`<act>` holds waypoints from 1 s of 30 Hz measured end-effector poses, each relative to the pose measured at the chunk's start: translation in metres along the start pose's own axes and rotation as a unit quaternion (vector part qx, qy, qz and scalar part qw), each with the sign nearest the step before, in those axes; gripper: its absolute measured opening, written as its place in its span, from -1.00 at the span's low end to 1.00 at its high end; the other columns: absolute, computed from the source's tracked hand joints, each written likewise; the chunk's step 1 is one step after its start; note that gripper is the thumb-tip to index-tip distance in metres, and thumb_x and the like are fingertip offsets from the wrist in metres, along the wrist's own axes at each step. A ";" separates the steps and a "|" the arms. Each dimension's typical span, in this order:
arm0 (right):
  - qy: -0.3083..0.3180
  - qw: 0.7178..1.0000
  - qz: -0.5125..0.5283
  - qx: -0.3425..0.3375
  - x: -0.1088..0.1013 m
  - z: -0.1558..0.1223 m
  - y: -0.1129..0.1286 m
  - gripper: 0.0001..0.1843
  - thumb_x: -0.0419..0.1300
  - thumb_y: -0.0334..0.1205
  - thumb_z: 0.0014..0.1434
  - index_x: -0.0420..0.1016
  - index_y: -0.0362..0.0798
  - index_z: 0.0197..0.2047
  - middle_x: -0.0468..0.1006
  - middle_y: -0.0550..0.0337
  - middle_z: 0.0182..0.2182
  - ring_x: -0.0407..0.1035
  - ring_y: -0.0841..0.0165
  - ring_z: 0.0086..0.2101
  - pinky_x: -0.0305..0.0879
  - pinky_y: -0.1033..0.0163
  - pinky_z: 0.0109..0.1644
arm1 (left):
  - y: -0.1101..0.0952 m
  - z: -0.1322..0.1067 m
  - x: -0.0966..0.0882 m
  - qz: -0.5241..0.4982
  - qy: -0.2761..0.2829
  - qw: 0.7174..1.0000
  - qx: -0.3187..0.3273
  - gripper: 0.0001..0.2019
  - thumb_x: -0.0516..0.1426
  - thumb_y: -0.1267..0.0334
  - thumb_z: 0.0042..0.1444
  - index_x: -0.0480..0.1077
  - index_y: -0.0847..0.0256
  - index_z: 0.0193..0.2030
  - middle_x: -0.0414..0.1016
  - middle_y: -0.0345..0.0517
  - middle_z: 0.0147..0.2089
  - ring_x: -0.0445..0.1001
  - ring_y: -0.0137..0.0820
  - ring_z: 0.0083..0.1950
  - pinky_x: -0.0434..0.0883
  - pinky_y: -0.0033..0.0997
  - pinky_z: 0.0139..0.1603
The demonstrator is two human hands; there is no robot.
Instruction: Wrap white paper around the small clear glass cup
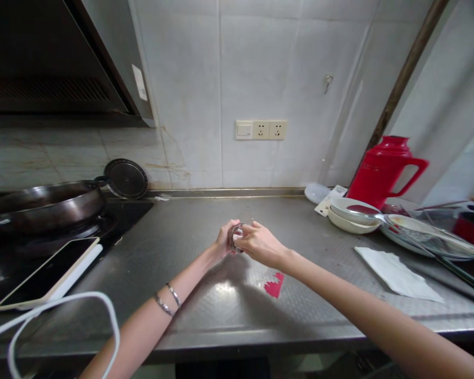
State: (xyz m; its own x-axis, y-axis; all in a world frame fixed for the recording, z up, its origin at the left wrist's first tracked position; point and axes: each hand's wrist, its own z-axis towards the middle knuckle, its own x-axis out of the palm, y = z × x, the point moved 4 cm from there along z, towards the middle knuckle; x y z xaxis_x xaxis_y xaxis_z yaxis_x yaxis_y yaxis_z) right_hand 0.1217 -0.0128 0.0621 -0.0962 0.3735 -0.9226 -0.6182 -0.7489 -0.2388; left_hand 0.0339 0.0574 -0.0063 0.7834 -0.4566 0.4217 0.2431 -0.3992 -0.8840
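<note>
Both of my hands meet above the middle of the steel counter (205,305). My left hand (224,239) and my right hand (258,243) are closed together round a small round object (235,237) with a shiny rim; I cannot make out what it is. Two thin bracelets (168,298) sit on my left forearm. A red scrap (274,287) lies on the counter just below my right wrist.
A dark pan (43,202) sits on the stove at left, with a phone (49,273) and white cable (63,316) beside it. At right stand a red jug (383,168), stacked bowls (353,216), plates with utensils (422,231) and a white napkin (397,273).
</note>
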 end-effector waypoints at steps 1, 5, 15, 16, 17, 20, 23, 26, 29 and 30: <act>-0.006 1.000 -0.014 -0.010 0.001 0.001 0.001 -0.79 0.02 -0.30 0.29 0.44 -0.09 -0.34 0.51 0.12 -0.43 0.28 0.32 -0.24 -0.02 0.22 -0.22 | 0.001 0.000 -0.001 0.000 -0.004 1.000 0.001 -0.59 -0.05 -0.12 0.02 0.24 0.22 -0.53 0.20 -0.27 -0.71 0.13 -0.52 -0.76 -0.10 -0.51 -0.77; 0.006 0.996 -0.085 -0.036 0.000 0.006 0.004 -0.80 0.02 -0.37 0.27 0.45 -0.13 -0.30 0.56 0.02 -0.33 0.26 0.25 -0.15 0.01 0.18 -0.24 | 0.002 0.001 -0.003 0.005 -0.016 1.000 0.005 -0.58 0.00 -0.13 0.00 0.26 0.22 -0.54 0.19 -0.24 -0.74 0.13 -0.51 -0.76 -0.08 -0.51 -0.77; 0.084 0.994 -0.047 0.055 -0.005 0.007 0.001 -0.83 0.14 -0.43 0.07 0.51 -0.11 -0.50 0.53 0.01 -0.48 0.36 0.27 -0.31 0.06 0.18 -0.20 | -0.002 0.000 0.000 0.024 0.002 0.999 0.032 -0.60 -0.02 -0.04 0.02 0.34 0.29 -0.53 0.27 -0.20 -0.72 0.16 -0.48 -0.80 -0.08 -0.53 -0.82; 0.085 0.994 -0.023 0.060 -0.004 0.005 0.000 -0.83 0.14 -0.43 0.07 0.52 -0.10 -0.48 0.53 0.03 -0.47 0.36 0.29 -0.32 0.06 0.19 -0.20 | -0.001 -0.001 0.000 0.025 -0.010 0.999 0.038 -0.61 -0.02 -0.04 0.02 0.33 0.29 -0.53 0.26 -0.21 -0.73 0.15 -0.49 -0.80 -0.08 -0.53 -0.82; 0.080 0.995 0.004 0.063 -0.004 0.004 0.000 -0.83 0.13 -0.43 0.07 0.53 -0.09 -0.47 0.53 0.05 -0.44 0.36 0.30 -0.32 0.07 0.20 -0.20 | -0.001 -0.001 0.000 0.026 -0.022 0.998 0.044 -0.61 -0.01 -0.03 0.02 0.34 0.29 -0.51 0.26 -0.23 -0.72 0.14 -0.50 -0.80 -0.06 -0.53 -0.81; 0.031 0.993 0.096 0.064 -0.005 -0.002 -0.001 -0.79 0.11 -0.45 0.07 0.54 -0.05 -0.45 0.51 0.12 -0.40 0.34 0.36 -0.33 0.09 0.26 -0.23 | 0.000 -0.003 0.001 0.028 -0.033 0.998 0.047 -0.60 -0.02 -0.04 0.04 0.39 0.31 -0.41 0.32 -0.19 -0.67 0.15 -0.50 -0.78 -0.04 -0.52 -0.80; -0.029 0.976 0.199 0.078 -0.009 -0.008 -0.002 -0.76 0.08 -0.45 0.09 0.53 -0.07 -0.49 0.49 0.17 -0.45 0.31 0.41 -0.38 0.12 0.31 -0.27 | -0.001 -0.004 0.003 0.030 -0.008 0.999 0.042 -0.54 -0.06 -0.06 0.07 0.42 0.34 -0.34 0.38 -0.10 -0.62 0.20 -0.47 -0.75 -0.03 -0.51 -0.79; -0.103 0.925 0.328 0.159 -0.014 -0.013 -0.014 -0.79 0.10 -0.37 0.09 0.52 -0.10 -0.51 0.47 0.19 -0.49 0.31 0.41 -0.41 0.16 0.32 -0.30 | -0.006 -0.003 0.004 0.013 0.023 0.998 0.057 -0.51 -0.08 -0.09 0.09 0.42 0.35 -0.28 0.44 -0.04 -0.55 0.31 -0.42 -0.70 0.00 -0.52 -0.79; -0.214 0.805 0.479 0.278 -0.010 -0.017 -0.036 -0.83 0.15 -0.23 0.03 0.53 -0.12 -0.44 0.50 0.20 -0.49 0.34 0.39 -0.43 0.21 0.31 -0.32 | -0.013 -0.002 -0.001 -0.018 0.018 0.997 0.070 -0.50 -0.06 -0.10 0.10 0.40 0.32 -0.13 0.50 0.01 -0.45 0.47 -0.28 -0.56 0.07 -0.53 -0.77; -0.257 0.756 0.516 0.310 -0.007 -0.018 -0.044 -0.81 0.16 -0.19 0.00 0.53 -0.12 -0.41 0.51 0.21 -0.48 0.35 0.39 -0.43 0.22 0.31 -0.32 | -0.015 -0.003 -0.002 -0.031 0.011 0.997 0.073 -0.50 -0.05 -0.09 0.11 0.39 0.31 -0.08 0.52 0.03 -0.41 0.50 -0.24 -0.51 0.11 -0.53 -0.76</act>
State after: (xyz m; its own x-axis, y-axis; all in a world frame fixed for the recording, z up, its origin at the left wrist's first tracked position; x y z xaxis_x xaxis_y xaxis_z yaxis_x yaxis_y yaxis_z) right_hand 0.1634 0.0075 0.0735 -0.9688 0.0473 -0.2434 -0.2386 -0.4455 0.8629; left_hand 0.0269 0.0625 0.0068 0.7515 -0.4531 0.4795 0.3722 -0.3089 -0.8752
